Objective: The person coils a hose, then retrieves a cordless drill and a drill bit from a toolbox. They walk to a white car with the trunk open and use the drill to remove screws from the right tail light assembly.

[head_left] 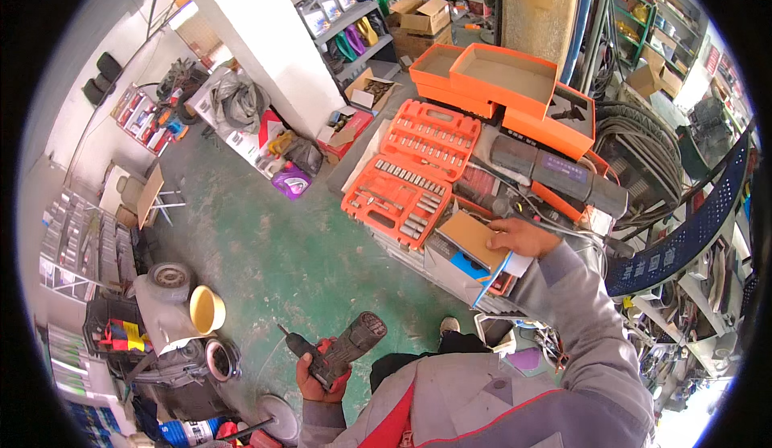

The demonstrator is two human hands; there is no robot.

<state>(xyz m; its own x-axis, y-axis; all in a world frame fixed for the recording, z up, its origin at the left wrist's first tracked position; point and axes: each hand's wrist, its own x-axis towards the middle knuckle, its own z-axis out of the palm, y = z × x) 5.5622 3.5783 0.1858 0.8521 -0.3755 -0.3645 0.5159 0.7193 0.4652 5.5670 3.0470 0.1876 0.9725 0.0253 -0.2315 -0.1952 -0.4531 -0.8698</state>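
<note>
Grey jacket (490, 400) lies nearest. At near left, I see the left hand (318, 387) gripping a power drill (344, 353); at right, the right hand (524, 239) touches a cardboard box (466, 232), finger closure indeterminate.

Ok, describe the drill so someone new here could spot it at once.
Start from the green floor; toward its near side, the left grip holds a tool. That is the drill: dark, bulky, pointing left. Unlike the yellow basin farther left, it is held in hand and narrows to a thin bit.
</note>
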